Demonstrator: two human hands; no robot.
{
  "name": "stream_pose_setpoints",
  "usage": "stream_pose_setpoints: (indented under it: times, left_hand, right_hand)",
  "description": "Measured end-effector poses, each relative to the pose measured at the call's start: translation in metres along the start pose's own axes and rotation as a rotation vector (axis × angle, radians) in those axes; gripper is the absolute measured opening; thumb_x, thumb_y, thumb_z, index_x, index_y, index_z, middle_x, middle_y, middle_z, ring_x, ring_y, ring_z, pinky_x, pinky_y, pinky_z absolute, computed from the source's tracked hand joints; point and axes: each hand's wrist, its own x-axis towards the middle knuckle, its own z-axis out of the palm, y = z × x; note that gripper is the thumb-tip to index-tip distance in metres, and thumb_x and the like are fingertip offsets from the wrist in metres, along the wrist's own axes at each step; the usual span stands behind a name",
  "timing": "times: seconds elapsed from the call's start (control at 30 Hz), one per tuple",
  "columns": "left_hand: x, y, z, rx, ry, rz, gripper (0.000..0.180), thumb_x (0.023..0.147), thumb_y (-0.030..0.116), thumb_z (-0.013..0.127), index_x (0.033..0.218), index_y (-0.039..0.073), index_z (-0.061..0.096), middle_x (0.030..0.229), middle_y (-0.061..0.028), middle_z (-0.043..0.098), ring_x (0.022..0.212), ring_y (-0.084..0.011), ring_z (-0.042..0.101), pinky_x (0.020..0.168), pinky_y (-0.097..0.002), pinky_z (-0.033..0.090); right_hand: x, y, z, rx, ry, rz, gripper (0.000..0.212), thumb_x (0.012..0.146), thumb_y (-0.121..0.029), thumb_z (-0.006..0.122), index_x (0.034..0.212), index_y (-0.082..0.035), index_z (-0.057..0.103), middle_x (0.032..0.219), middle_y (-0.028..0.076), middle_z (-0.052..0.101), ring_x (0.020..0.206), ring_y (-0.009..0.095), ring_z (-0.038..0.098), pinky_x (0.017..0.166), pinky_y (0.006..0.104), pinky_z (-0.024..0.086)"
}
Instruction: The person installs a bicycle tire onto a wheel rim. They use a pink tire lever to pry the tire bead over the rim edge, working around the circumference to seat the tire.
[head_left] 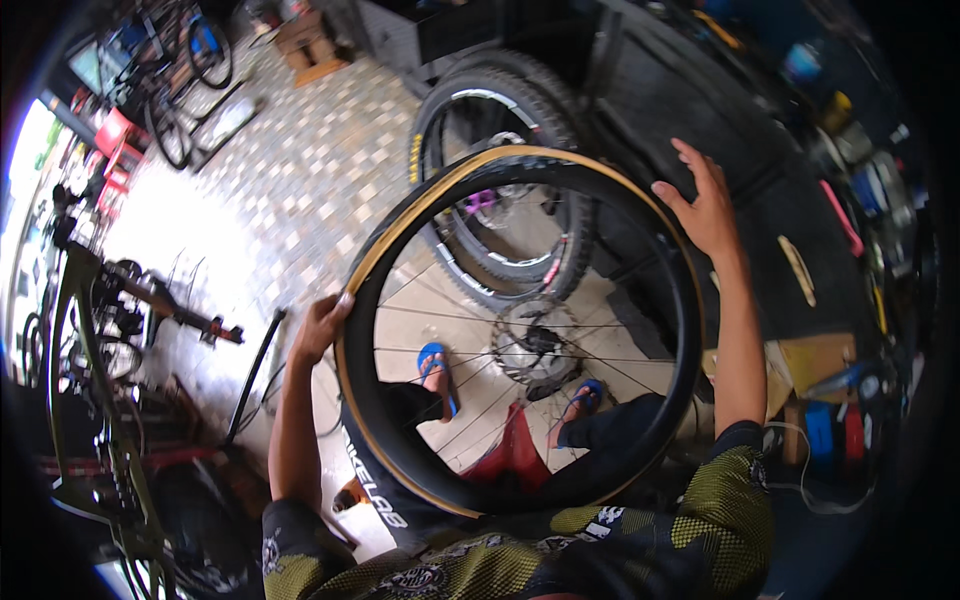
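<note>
Your left hand (322,325) grips the left edge of a black spoked bicycle wheel (541,343) with a tan-and-black rubber tyre (505,155), at the frame's centre; your right hand (705,205) spreads wide beside its upper right edge. A silver metal disc (514,352) sits at its middle.

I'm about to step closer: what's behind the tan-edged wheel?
Through the wheel show floor, feet in blue sandals, trouser legs, red cloth and part of a knobby tyre. Whatever the wheel's rim and central disc cover cannot be seen.
</note>
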Motion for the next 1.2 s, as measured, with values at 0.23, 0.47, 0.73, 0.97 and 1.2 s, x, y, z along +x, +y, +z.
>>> stream_pose_setpoints:
  times: [0.23, 0.47, 0.73, 0.97, 1.2]
  left_hand:
    - [-0.013, -0.007, 0.019, -0.121, 0.113, 0.023, 0.052, 0.106, 0.052, 0.064, 0.084, 0.004, 0.065, 0.068, 0.0061, 0.050, 0.063, -0.0055, 0.042, 0.055, -0.0304, 0.033]
    - [-0.018, -0.002, 0.023, -0.274, 0.050, 0.020, 0.054, 0.107, 0.049, 0.065, 0.117, -0.004, 0.073, 0.092, -0.0014, 0.068, 0.081, -0.0097, 0.057, 0.072, -0.0273, 0.046]
    - [-0.073, -0.018, 0.024, -0.442, 0.164, -0.131, 0.052, 0.102, 0.049, 0.071, 0.120, 0.001, 0.073, 0.092, -0.0007, 0.068, 0.078, -0.0093, 0.060, 0.067, -0.0276, 0.048]
    - [-0.073, -0.045, 0.035, -0.498, 0.235, -0.040, 0.044, 0.105, 0.041, 0.066, 0.110, -0.002, 0.075, 0.079, -0.0004, 0.063, 0.065, -0.0095, 0.055, 0.056, -0.0276, 0.045]
    - [-0.070, -0.037, 0.031, -0.410, 0.188, 0.056, 0.036, 0.102, 0.030, 0.062, 0.093, -0.002, 0.073, 0.071, 0.0014, 0.056, 0.062, -0.0088, 0.048, 0.054, -0.0304, 0.038]
  right_hand:
    - [-0.063, 0.008, -0.202, -0.399, 0.445, 0.090, 0.045, 0.101, -0.031, 0.072, 0.140, -0.010, 0.065, 0.133, 0.017, 0.068, 0.126, 0.038, 0.062, 0.106, 0.0440, 0.049]
    - [-0.085, 0.058, -0.319, -0.640, 0.475, 0.341, 0.035, 0.102, -0.033, 0.069, 0.129, -0.010, 0.070, 0.122, 0.017, 0.073, 0.115, 0.036, 0.068, 0.096, 0.0445, 0.054]
    - [-0.024, 0.133, -0.267, -0.349, -0.135, 0.129, 0.035, 0.095, -0.027, 0.079, 0.121, -0.004, 0.072, 0.105, 0.014, 0.076, 0.095, 0.028, 0.072, 0.087, 0.0417, 0.055]
    - [-0.016, 0.183, -0.279, -0.475, -0.202, 0.194, 0.022, 0.091, 0.003, 0.061, 0.111, -0.002, 0.068, 0.096, 0.021, 0.072, 0.091, 0.039, 0.070, 0.082, 0.0438, 0.054]
    - [-0.013, 0.179, -0.297, -0.879, 0.279, -0.118, 0.027, 0.100, -0.014, 0.068, 0.126, -0.008, 0.070, 0.099, 0.017, 0.070, 0.094, 0.035, 0.069, 0.082, 0.0438, 0.053]
